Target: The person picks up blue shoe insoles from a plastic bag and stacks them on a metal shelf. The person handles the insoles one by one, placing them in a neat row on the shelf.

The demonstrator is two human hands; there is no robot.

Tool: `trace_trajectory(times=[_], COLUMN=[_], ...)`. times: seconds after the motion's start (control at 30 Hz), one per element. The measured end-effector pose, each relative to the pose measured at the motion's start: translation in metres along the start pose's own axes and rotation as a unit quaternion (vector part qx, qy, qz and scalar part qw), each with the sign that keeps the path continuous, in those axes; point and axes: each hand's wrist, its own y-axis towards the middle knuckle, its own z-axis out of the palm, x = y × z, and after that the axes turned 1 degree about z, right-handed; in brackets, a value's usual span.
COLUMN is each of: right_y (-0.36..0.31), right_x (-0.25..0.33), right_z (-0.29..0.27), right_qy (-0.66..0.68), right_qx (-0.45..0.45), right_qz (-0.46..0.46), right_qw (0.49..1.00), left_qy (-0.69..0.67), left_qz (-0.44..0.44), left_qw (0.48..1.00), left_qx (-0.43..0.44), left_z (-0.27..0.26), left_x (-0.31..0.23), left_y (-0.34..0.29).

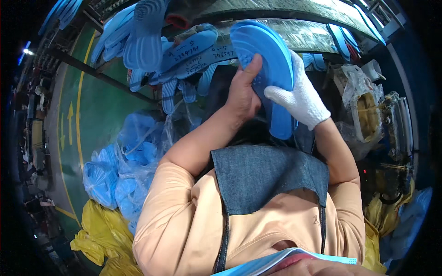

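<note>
A blue shoe insole [264,46] is held up in front of me, its wide ridged end at the top and its narrower end pointing down. Layered edges along its right side look like more than one insole pressed together. My bare left hand [244,89] grips the left side, thumb lying over the small raised dots on the face. On the other side, my right hand [301,99], in a white knitted glove, is closed round the edge with its thumb across the front. The fingers behind the insole are hidden.
Loose blue insoles [145,37] lie piled at the bench's left, some with handwriting. More insoles [338,41] sit at the right. Clear bags of blue pieces [131,161] and yellow bags [103,230] stand on the left. Machinery with plastic sheeting [363,101] is at the right.
</note>
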Motion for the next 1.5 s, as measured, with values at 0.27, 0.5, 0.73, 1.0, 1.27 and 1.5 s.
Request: trace_trajectory(times=[0.27, 0.5, 0.73, 1.0, 1.27, 1.5], right_y=[0.057, 0.144, 0.25, 0.208, 0.084, 0.047], right_x=[-0.066, -0.161, -0.364, -0.313, -0.211, -0.149], right_z=[-0.03, -0.081, -0.108, -0.148, -0.148, -0.124], right_qy=[0.217, 0.327, -0.132, -0.137, -0.124, -0.136], right_qx=[0.011, -0.009, 0.099, -0.03, -0.072, -0.092], right_qz=[0.214, 0.238, 0.16, 0.189, 0.205, 0.258], right_qw=[0.952, 0.915, 0.973, 0.972, 0.968, 0.952], left_qy=[0.361, 0.442, 0.441, 0.504, 0.545, 0.488], left_qz=[0.064, 0.128, 0.346, 0.136, -0.067, -0.123], left_qw=[0.93, 0.829, 0.449, 0.603, 0.547, 0.578], left_qx=[-0.043, -0.317, -0.695, -0.603, -0.632, -0.643], left_z=[-0.043, -0.172, -0.391, -0.642, -0.646, -0.674], left_x=[-0.039, -0.114, -0.145, -0.186, -0.206, -0.207], left_y=[0.0, -0.115, -0.285, -0.373, -0.29, -0.291])
